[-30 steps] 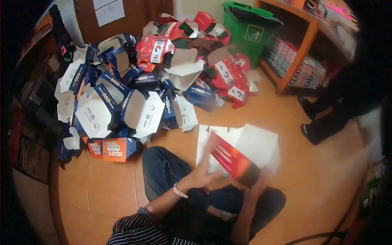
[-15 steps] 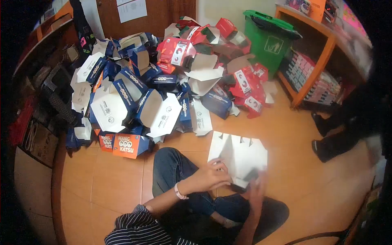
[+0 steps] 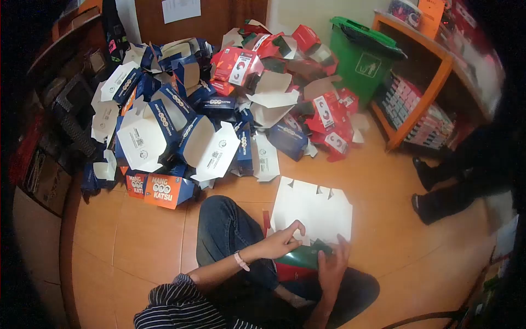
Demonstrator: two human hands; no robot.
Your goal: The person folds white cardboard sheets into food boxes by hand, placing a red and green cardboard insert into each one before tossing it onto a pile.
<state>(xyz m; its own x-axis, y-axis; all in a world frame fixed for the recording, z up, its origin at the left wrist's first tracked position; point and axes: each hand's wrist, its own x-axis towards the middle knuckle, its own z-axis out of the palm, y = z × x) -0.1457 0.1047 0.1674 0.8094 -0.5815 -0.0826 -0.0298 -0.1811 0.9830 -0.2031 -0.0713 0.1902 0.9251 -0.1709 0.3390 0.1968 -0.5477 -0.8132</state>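
Observation:
A partly folded cardboard food box lies between my legs, its white inner panel raised toward the pile. Its near part shows green and red surfaces. My left hand is over the box's left side, index finger and thumb apart, near the fold between the white and green panels. My right hand grips the box's right side, the thumb by a dark green tab and the fingers along the white panel's edge. The underside of the box is hidden.
A large heap of folded blue boxes and red boxes stands ahead. Behind it on the right is a green bin, beside an orange wooden shelf with stacked packs. Another person's feet are at the right.
The box's near part now shows green and red. My left hand has lifted its index finger off the panel. My right hand has shifted slightly left, and the view has moved a little.

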